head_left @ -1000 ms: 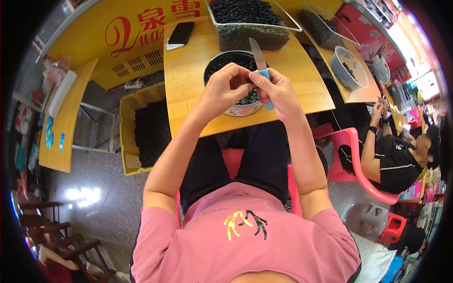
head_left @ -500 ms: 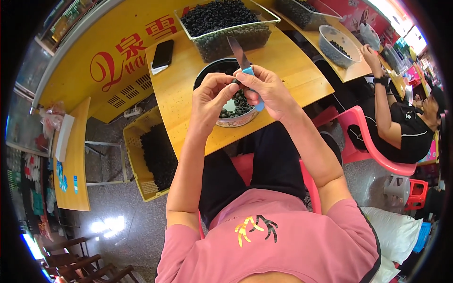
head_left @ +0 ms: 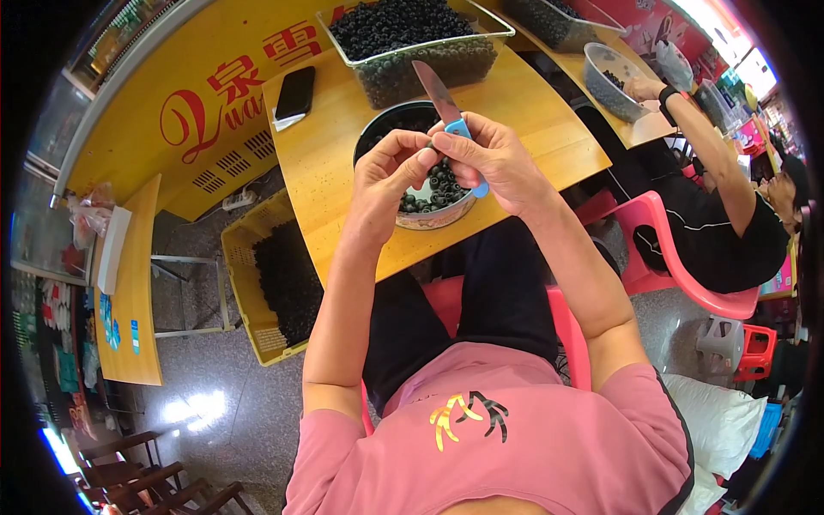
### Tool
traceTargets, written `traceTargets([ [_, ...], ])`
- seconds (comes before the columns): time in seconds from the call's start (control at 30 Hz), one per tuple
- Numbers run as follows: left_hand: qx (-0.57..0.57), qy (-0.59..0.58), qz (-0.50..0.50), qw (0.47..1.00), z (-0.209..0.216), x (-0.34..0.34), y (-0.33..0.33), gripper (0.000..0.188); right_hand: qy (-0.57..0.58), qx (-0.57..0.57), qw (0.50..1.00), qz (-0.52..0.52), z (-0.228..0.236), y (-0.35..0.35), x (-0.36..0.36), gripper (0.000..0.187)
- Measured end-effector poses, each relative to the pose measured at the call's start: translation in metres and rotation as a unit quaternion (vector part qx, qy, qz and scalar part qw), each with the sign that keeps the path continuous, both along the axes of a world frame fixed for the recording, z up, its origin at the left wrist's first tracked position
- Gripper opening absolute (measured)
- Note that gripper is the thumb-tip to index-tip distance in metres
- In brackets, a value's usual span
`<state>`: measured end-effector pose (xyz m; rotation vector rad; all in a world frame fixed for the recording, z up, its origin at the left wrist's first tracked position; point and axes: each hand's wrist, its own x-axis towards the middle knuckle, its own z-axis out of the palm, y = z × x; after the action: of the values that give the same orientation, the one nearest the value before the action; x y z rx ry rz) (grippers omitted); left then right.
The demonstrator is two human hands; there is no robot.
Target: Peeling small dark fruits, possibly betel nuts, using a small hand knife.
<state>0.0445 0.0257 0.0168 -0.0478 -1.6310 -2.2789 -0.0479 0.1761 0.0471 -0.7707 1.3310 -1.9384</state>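
Observation:
My right hand (head_left: pixel 502 167) holds a knife (head_left: pixel 437 91) by its blue handle, the blade pointing up and away to the left. Opposite it, my left hand (head_left: pixel 382 180) has thumb and fingers pinched at a small dark round piece (head_left: pixel 432 147), mostly covered by the fingertips. Both hands meet over a round bowl (head_left: pixel 436 221) near the table's front edge. Inside the bowl lie several similar dark round pieces (head_left: pixel 442 184), some showing pale ring-like openings. Their exact kind I cannot make out.
A clear tub (head_left: pixel 421 77) heaped with dark round pieces stands behind the bowl on the wooden table (head_left: pixel 541 129). To its left lies a black phone (head_left: pixel 295 93). A yellow crate (head_left: pixel 244 279) sits on the floor at left. At right, a co-worker's hand (head_left: pixel 644 88) reaches into a translucent bowl (head_left: pixel 603 94).
My hands stay together over the bowl; the knife has shifted slightly and its handle tilts more to the right. The co-worker's hand has lowered into the translucent bowl.

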Motion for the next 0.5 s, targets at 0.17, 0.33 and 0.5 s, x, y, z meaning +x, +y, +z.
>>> traceTargets([
  [0.17,0.013,0.003,0.006,1.000,-0.005,0.001,0.000,0.019,0.176,0.074,0.978,-0.081,0.001,0.001,0.005,0.020],
  [0.33,0.032,0.006,0.015,0.999,-0.006,0.000,0.006,0.020,0.531,0.107,0.811,-0.220,-0.004,0.012,0.013,0.019],
  [0.5,0.017,0.013,0.030,0.999,-0.007,-0.001,0.010,0.019,0.629,0.120,0.726,-0.252,-0.009,0.015,0.010,0.023],
])
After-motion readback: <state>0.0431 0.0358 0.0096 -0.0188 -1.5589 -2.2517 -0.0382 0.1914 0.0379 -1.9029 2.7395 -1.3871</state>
